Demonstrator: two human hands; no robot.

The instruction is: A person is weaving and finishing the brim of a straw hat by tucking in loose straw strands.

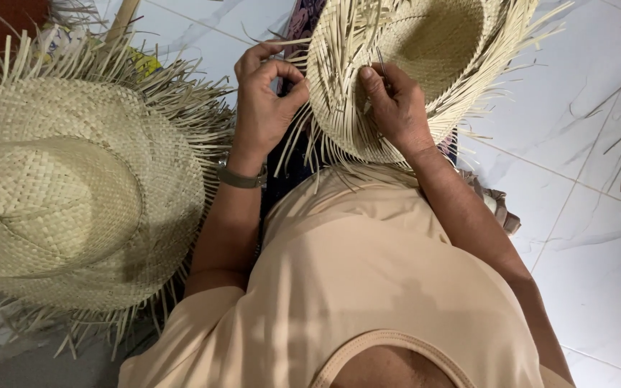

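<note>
- Head view looks down on a person seated over a white tiled floor [598, 287], working an unfinished straw hat [404, 65] held crown-down in front of the body.
- Unfinished straw hat: brim edge unwoven, loose strands fanning out all around; hollow crown faces up.
- Left hand [264, 108]: at the left brim edge of the unfinished straw hat, thumb and forefinger curled into a ring, pinching loose strands [303, 154].
- Right hand [393, 108]: pressed on the near brim of the same hat, fingers closed on a thin dark needle-like tool [382, 63] that stands above the fingers.
- Wristwatch [241, 176] on the left wrist.
- Second straw hat [66, 194], crown up with a fringed brim, lies well left of the unfinished straw hat.
</note>
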